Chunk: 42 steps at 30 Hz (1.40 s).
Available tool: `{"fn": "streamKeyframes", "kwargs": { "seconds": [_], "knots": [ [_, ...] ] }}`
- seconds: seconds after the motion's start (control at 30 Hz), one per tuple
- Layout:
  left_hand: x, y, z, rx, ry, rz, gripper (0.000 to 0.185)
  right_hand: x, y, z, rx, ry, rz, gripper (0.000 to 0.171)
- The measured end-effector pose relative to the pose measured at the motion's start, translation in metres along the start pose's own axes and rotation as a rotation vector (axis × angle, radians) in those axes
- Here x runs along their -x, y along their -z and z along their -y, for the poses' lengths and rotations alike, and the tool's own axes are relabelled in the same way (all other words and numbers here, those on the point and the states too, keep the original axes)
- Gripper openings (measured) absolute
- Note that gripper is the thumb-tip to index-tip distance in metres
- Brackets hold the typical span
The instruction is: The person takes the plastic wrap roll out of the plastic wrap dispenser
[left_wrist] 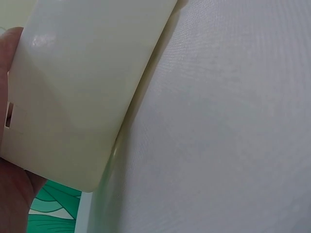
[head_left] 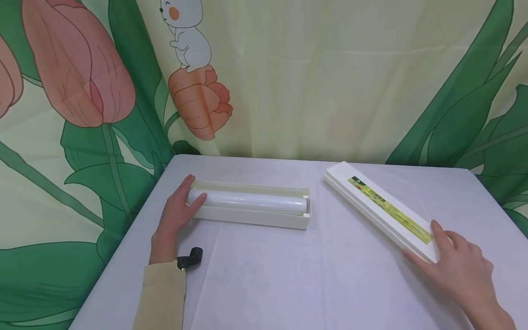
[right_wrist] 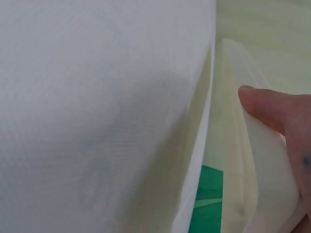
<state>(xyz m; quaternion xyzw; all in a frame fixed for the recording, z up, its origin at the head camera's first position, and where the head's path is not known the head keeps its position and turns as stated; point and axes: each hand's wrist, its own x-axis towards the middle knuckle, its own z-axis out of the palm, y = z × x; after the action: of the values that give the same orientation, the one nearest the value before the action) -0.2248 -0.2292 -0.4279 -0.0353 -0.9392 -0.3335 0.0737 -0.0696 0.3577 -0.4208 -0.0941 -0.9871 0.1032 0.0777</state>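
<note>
A cream open dispenser tray (head_left: 251,215) lies on the white table (head_left: 264,275), holding a roll of clear film (head_left: 247,201). My left hand (head_left: 181,213) wraps the tray's left end, thumb on the roll's end. In the left wrist view the tray's cream wall (left_wrist: 82,87) fills the frame beside my palm (left_wrist: 12,194). The matching lid (head_left: 379,208), with a green-yellow label, lies diagonally at the right. My right hand (head_left: 453,261) holds its near end, fingers around it. The right wrist view shows a fingertip (right_wrist: 272,107) on the lid's edge (right_wrist: 233,145).
A small black wrist-camera mount (head_left: 189,259) sits by my left sleeve (head_left: 165,293). A floral curtain with tulips and a cartoon rabbit (head_left: 187,34) hangs close behind and beside the table. The table's left edge runs diagonally near my left arm.
</note>
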Motion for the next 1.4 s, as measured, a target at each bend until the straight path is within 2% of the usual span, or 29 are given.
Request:
{"fn": "streamKeyframes", "kwargs": {
  "seconds": [0.23,0.67,0.77,0.9,1.07,1.4],
  "knots": [
    [0.000,0.001,0.000,0.001,-0.011,0.001,0.079,0.005,-0.003,-0.011,-0.008,-0.001,0.008,0.095],
    [-0.001,0.001,0.003,0.020,-0.034,0.001,0.079,0.012,-0.004,-0.014,0.009,-0.069,0.081,0.097],
    [0.000,0.001,0.002,0.018,-0.032,-0.004,0.079,0.014,-0.003,-0.009,0.026,-0.113,0.142,0.098],
    [-0.001,0.001,0.002,0.023,-0.022,0.002,0.081,0.015,-0.002,0.000,0.065,-0.173,0.281,0.100],
    [0.000,0.001,0.002,0.032,-0.017,0.007,0.082,0.017,-0.003,0.007,0.078,-0.136,0.426,0.103],
    [-0.001,0.002,0.002,0.027,-0.001,0.012,0.081,0.021,-0.010,0.013,0.059,-0.052,0.479,0.103]
  ]
}}
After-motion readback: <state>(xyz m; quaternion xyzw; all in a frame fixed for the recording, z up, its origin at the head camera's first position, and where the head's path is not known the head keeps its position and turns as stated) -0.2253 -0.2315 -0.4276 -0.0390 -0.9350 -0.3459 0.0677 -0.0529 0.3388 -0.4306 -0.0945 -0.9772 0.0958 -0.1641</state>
